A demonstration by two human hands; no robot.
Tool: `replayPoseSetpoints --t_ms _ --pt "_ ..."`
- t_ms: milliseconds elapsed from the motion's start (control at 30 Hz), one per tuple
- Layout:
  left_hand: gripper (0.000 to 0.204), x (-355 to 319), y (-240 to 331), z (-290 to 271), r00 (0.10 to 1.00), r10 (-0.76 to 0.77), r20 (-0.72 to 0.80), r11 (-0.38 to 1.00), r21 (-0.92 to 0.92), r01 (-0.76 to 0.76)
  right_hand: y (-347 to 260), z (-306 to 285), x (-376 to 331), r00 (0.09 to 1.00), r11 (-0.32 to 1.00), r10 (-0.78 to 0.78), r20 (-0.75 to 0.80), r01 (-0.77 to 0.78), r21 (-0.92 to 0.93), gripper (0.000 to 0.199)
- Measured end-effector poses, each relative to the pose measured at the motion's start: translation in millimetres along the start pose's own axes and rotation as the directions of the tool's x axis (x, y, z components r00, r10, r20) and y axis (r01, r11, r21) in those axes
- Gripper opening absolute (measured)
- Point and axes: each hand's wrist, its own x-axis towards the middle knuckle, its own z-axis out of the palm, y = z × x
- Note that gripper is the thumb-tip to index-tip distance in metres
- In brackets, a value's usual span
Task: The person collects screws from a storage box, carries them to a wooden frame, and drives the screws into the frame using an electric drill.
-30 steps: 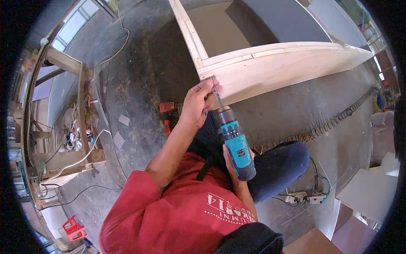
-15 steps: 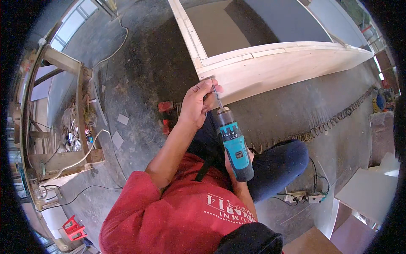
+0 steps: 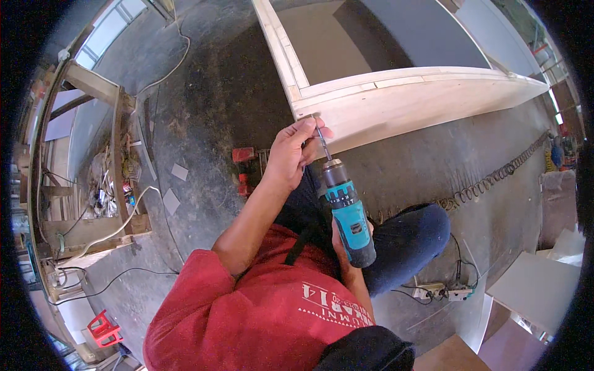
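A teal and black cordless drill (image 3: 348,213) is held low at the middle of the view, its body slanting up and to the left toward the corner of a pale wooden frame (image 3: 396,105); its bit (image 3: 321,137) is set against the outer face of the frame's near rail, just below the corner joint. The right hand (image 3: 341,244) is largely hidden behind the drill's body and is wrapped about its grip, closed on the tool. The left hand (image 3: 291,154) is raised to the bit; its fingers (image 3: 309,128) are curled and pinched around the upper end of the bit, right at the wood, so that the hand touches both bit and rail; whether a screw is held there cannot be told.

The frame is laid on a dark concrete floor (image 3: 223,93), with a grey panel (image 3: 328,43) seen inside it; a red sleeve (image 3: 204,290) and a red shirt are seen along the lower edge, and a knee in dark blue trousers (image 3: 411,232) is bent to the right of the drill. A small red object (image 3: 243,154) is lying on the floor just left of the left wrist; a coiled cable (image 3: 495,179) is stretched across the floor at the right; a power strip (image 3: 442,290) with plugs is lying beyond the knee; a cluttered wooden bench (image 3: 117,154) is standing well apart at the left.
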Motion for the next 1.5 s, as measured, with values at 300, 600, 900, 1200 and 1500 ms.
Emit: replayPoseSetpoints --t_ms 300,600,900,1200,1500 --pt "0.026 -1 2 2 0.998 -0.028 -0.063 1.0 0.007 0.029 6 4 -6 0.978 0.964 0.204 0.046 -0.209 0.165 0.011" --pt "0.024 1 0 1 1.0 -0.001 -0.028 1.0 0.004 0.001 -2 -1 7 0.997 0.996 -0.08 -0.016 0.08 -0.031 0.018" --pt "0.027 2 0 1 0.999 -0.017 -0.044 1.0 0.004 0.017 -6 1 13 1.0 0.998 0.018 0.002 -0.018 0.053 0.028" --pt "0.025 -9 32 -32 0.977 0.164 -0.136 0.768 0.639 -0.04 -6 6 12 0.999 1.0 -0.011 -0.052 0.009 -0.029 0.025" --pt "0.073 213 158 -76 0.787 0.575 -0.223 0.453 0.888 -0.079 -14 7 14 1.0 1.0 -0.027 -0.004 0.027 -0.006 0.018"
